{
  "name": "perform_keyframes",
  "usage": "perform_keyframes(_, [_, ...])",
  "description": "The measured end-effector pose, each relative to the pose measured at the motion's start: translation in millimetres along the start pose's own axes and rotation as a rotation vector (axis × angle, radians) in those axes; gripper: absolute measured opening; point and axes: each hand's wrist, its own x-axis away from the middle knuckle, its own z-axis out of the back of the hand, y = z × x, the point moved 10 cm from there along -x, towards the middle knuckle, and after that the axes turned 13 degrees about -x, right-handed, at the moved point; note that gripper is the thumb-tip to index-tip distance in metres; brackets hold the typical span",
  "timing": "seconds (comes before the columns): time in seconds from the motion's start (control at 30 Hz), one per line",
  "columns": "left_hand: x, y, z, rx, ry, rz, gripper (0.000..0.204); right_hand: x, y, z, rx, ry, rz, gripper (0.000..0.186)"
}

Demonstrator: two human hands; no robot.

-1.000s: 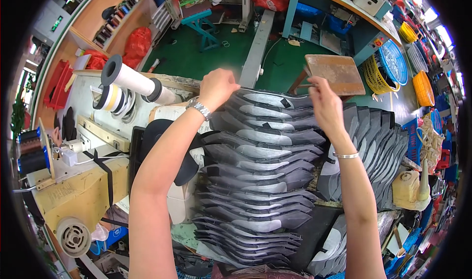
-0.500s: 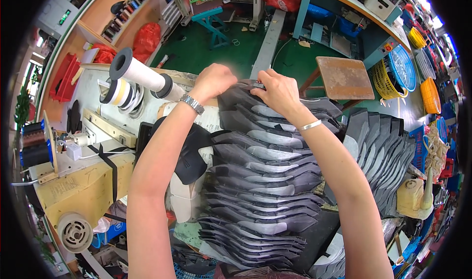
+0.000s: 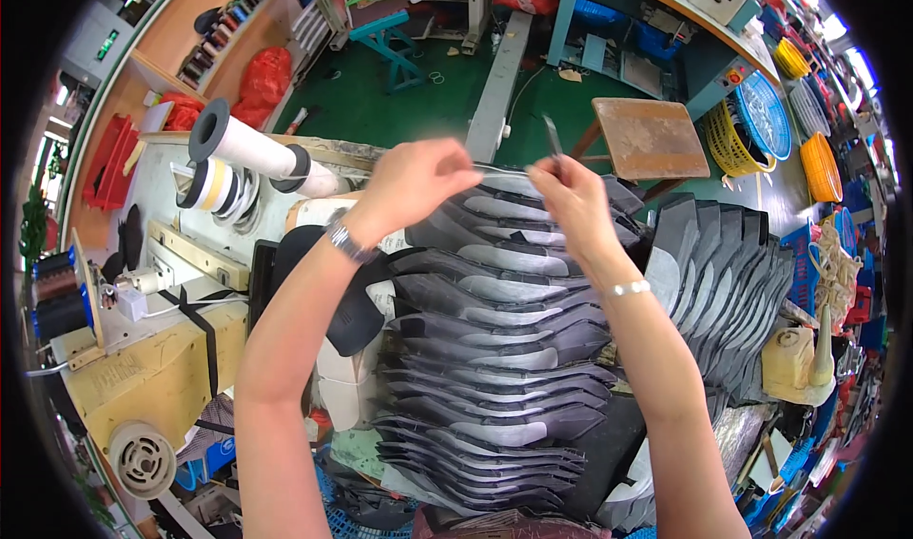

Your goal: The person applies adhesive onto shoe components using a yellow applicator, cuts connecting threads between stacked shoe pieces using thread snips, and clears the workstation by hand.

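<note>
Dark grey shoe-upper-like pieces [image 3: 495,316] with pale grey patches lie overlapped in a long row before me. At the row's far end, my left hand [image 3: 418,185] pinches the edge of a dark piece between thumb and fingers. My right hand [image 3: 578,202] closes round a small metal-bladed tool [image 3: 553,136], its thin blade pointing up and away; motion blur hides its exact kind. That hand's fingertips are also close to the piece's edge, and a thin pale line runs between both hands. A black curved piece [image 3: 357,311] sits left of the row.
A second fan of similar pieces [image 3: 713,282] is on the right. White thread spools [image 3: 242,144] stand at the left, beside a sewing machine [image 3: 152,339]. Beyond the bench are a wooden stool [image 3: 650,138], a blue stool [image 3: 385,49] and colored baskets [image 3: 737,144].
My right hand has moved rightward and slightly nearer, and the blade now points up. My left hand has also come slightly nearer. The view has shifted a little.
</note>
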Motion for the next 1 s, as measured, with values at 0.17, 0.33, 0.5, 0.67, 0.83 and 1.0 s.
perform_keyframes(0.17, [34, -16, 3, -0.011, -0.17, 0.098, 0.016, 28, 0, 75, 0.024, 0.084, 0.033, 0.017])
perform_keyframes(0.33, [52, 23, -19, -0.068, -0.136, -0.036, 0.024, 47, -22, 47, 0.189, 0.034, 0.136, 0.018])
perform_keyframes(0.5, [90, 114, -44, -0.022, -0.127, -0.38, 0.025, 102, -30, -56, 0.06, -0.571, -0.277, 0.037])
perform_keyframes(0.67, [104, 104, -17, -0.198, -0.418, -0.283, 0.026, 141, -5, -18, 0.074, -0.385, -0.559, 0.026])
perform_keyframes(0.83, [91, 83, 42, 0.101, -0.107, -0.111, 0.015, 121, -28, 39, -0.334, -0.06, -0.141, 0.016])
perform_keyframes(1.0, [120, 29, -14, 0.505, -0.286, 0.332, 0.012, 116, 3, 62, -0.056, 0.066, -0.172, 0.009])
